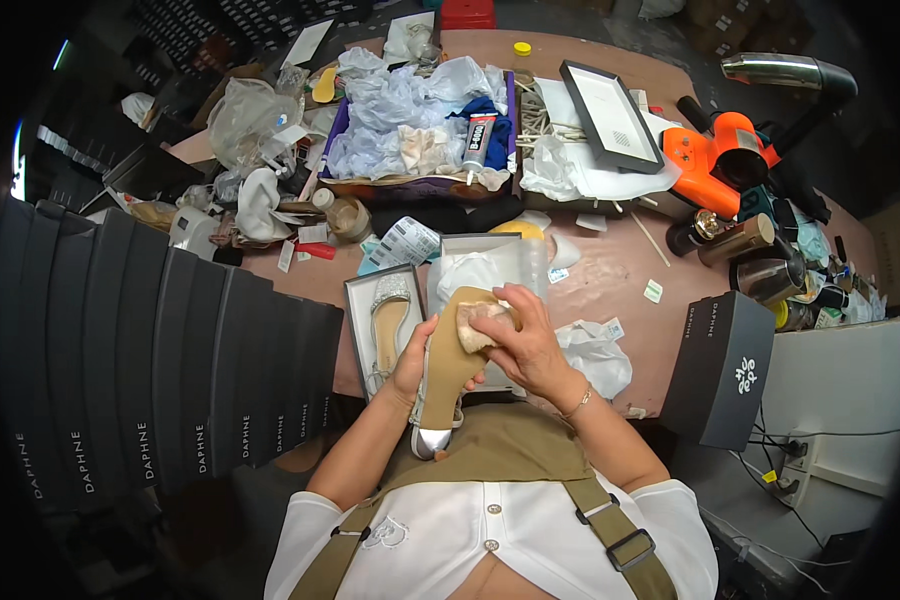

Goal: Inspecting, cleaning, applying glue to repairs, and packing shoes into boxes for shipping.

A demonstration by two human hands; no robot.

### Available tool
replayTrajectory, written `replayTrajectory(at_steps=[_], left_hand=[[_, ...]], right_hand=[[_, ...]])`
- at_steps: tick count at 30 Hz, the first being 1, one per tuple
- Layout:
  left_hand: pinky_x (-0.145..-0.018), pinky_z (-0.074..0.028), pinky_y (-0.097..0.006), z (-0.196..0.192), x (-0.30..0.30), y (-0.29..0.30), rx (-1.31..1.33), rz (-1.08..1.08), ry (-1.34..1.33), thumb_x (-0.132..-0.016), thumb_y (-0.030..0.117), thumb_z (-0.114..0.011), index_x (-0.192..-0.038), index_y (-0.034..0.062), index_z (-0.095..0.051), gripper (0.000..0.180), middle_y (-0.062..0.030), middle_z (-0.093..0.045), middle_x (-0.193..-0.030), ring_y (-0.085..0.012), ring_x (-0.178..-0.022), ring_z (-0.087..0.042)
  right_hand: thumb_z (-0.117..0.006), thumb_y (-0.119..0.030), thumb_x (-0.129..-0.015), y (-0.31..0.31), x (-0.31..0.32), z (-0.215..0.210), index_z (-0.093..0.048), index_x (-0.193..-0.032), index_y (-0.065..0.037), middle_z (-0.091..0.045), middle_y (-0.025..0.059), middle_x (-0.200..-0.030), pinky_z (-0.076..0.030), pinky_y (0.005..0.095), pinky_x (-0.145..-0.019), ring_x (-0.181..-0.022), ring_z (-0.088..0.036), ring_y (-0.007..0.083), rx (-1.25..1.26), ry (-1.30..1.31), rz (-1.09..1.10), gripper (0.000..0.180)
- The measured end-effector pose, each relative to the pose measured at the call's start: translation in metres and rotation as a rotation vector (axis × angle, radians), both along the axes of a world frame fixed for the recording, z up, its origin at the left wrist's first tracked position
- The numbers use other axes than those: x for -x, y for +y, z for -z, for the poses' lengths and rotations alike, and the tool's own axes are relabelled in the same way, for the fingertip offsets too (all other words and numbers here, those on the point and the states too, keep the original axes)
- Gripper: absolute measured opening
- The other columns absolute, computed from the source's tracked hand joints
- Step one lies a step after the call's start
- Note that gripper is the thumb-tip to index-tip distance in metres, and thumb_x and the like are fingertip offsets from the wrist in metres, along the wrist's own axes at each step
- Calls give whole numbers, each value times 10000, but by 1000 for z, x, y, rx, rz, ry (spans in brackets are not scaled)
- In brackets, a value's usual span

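My left hand (412,362) is closed around a sandal (448,378), which is turned so its tan sole faces up and its silvery heel points toward me. Pressed on the front part of that sole is a crumpled beige cloth (478,328), gripped by my right hand (532,345). Just left of my hands, a matching sandal (390,318) with a glittery silver strap lies in a shoebox tray (355,300). Beyond the held sandal sits another box (480,243) with white tissue paper in it.
Dark shoeboxes (170,340) stand stacked on my left. A black shoebox (718,370) is at the table's right edge. Farther back are a purple-edged tray (330,140) of crumpled paper with a glue tube (478,142), an orange heat gun (705,160) and several bottles.
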State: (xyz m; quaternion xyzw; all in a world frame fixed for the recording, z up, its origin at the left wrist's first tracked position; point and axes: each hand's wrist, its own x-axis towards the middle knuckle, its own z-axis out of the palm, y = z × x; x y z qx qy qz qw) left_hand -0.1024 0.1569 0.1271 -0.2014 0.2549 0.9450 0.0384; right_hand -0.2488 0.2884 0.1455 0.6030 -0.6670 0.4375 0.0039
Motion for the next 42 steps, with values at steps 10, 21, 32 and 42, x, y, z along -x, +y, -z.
replayTrajectory(at_steps=[10,21,32,42], left_hand=[[-652,-520,-317,8,-38,3,187,-8,79,-936,547,-246,-1176,15,-513,642,-110,-622,-986,-195,-782,-622],[-671,-521,-307,-12,-34,18,83,-430,-125,-937,549,-241,-1141,9,-525,643,-148,-633,-915,-209,-746,-628],[-573,-523,-315,9,-47,11,255,-191,-76,-916,649,-199,-1137,15,-505,738,-154,-618,-831,-231,-626,-614],[-568,-525,-296,5,-41,12,160,-256,-59,-919,609,-218,-1229,35,-478,703,-121,-603,-1029,-207,-759,-630]], right_hand=[[-621,-27,-772,-32,-23,15,-619,-1001,-53,-565,131,-853,-494,370,-589,-708,-598,312,-75,-109,140,231],[-627,-79,-741,-26,-69,2,-513,-880,-83,-492,111,-773,-475,394,-533,-643,-569,317,-44,-26,-104,180],[-648,-112,-734,-68,-31,6,-510,-834,-93,-502,90,-767,-471,390,-519,-651,-578,299,-62,-41,-14,171],[-636,-92,-739,-29,-52,2,-543,-915,-75,-508,86,-787,-465,387,-518,-660,-579,305,-63,-100,-78,200]])
